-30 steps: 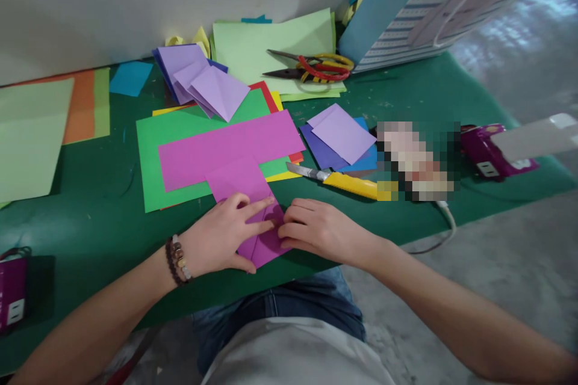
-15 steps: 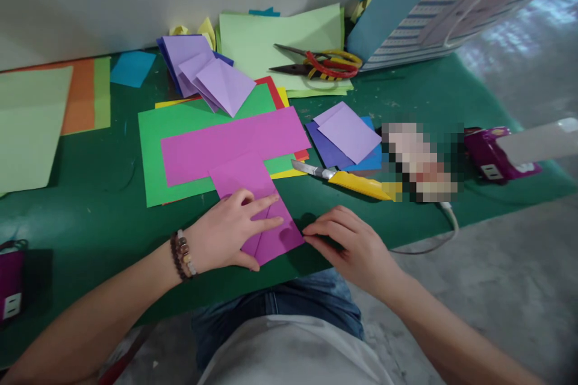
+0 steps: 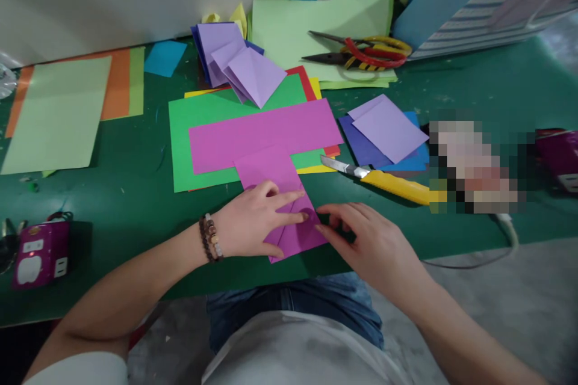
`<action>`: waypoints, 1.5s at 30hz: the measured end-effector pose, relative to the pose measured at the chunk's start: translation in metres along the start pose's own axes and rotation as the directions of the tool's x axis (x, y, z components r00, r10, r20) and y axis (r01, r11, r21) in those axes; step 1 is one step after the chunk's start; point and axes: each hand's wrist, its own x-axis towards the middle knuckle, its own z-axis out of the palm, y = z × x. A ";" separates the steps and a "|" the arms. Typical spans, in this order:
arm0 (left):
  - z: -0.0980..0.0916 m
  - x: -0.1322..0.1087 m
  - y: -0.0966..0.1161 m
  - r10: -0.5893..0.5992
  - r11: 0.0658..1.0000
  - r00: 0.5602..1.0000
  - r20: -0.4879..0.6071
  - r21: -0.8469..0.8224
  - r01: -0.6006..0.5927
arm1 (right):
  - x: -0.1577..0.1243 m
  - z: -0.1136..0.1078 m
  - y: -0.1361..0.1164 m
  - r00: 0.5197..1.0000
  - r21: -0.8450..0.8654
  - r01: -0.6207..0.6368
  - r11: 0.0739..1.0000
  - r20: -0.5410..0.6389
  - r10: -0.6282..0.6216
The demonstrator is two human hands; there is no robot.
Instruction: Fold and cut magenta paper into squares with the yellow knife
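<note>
Folded pink paper (image 3: 300,236) sits between two hands

It lies at the desk's (image 3: 149,192) front edge, under the left hand (image 3: 253,222) and left of the right hand (image 3: 368,240), its long axis slanting back toward the far edge. The left hand (bracelets (image 3: 210,239) on that wrist) is nearer, fingers spread, resting on the paper. The right hand's thumb and forefinger are nearly together at its right edge; whether they pinch it, I cannot tell.
</note>
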 end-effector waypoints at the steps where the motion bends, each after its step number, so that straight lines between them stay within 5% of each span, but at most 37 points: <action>1: 0.000 0.000 0.000 -0.002 1.000 1.000 0.000 -0.001 0.002 | -0.002 0.001 -0.002 1.000 -0.003 0.027 1.000 -0.012 -0.027; 5: -0.001 0.001 0.000 -0.009 1.000 1.000 0.002 -0.005 0.009 | -0.011 0.010 -0.010 0.992 0.010 0.124 0.992 -0.039 -0.123; 23: 0.002 0.004 0.000 -0.007 1.000 1.000 0.010 0.015 0.007 | -0.023 0.025 -0.036 0.993 -0.145 0.101 0.984 -0.039 -0.107; 45: 0.004 0.000 0.007 -0.022 0.999 0.999 -0.047 -0.051 0.020 | -0.022 0.037 -0.064 0.990 -0.068 0.143 0.987 0.002 -0.143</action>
